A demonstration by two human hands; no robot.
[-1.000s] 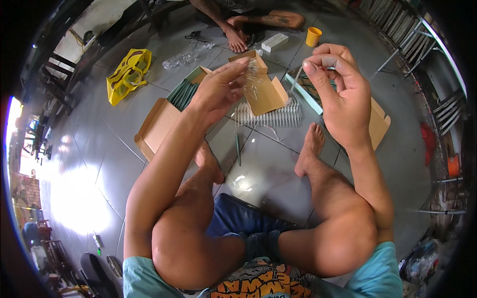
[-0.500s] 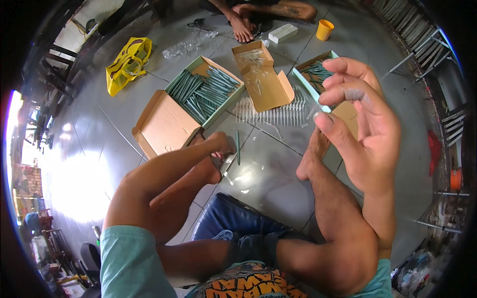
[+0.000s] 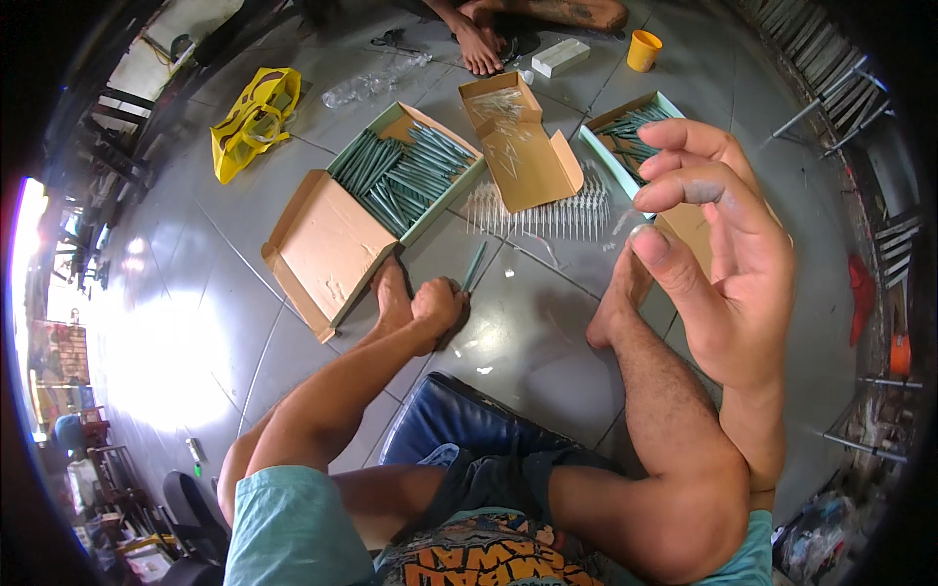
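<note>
My left hand (image 3: 437, 305) rests on the grey floor beside my left foot, its fingers closed around a thin green stick (image 3: 474, 266) that points away from me. My right hand (image 3: 718, 244) is raised close to the camera, fingers spread and curved, with nothing seen in it. Beyond my left hand lies an open box of several green sticks (image 3: 405, 171) with its cardboard lid (image 3: 327, 249) folded flat. A cardboard box of clear thin pieces (image 3: 518, 146) sits in the middle, and a second box with green sticks (image 3: 625, 132) is partly hidden behind my right hand.
A row of clear pieces (image 3: 547, 215) lies on the floor. A yellow bag (image 3: 252, 117), a plastic bottle (image 3: 371, 86), a white box (image 3: 560, 57) and a yellow cup (image 3: 643, 51) lie farther off. Another person's feet (image 3: 479, 44) are at the top. I sit on a blue cushion (image 3: 459, 420).
My left hand came down from the middle box to the floor and closed on a green stick. My right hand moved nearer the camera; the small pale piece between its fingers no longer shows.
</note>
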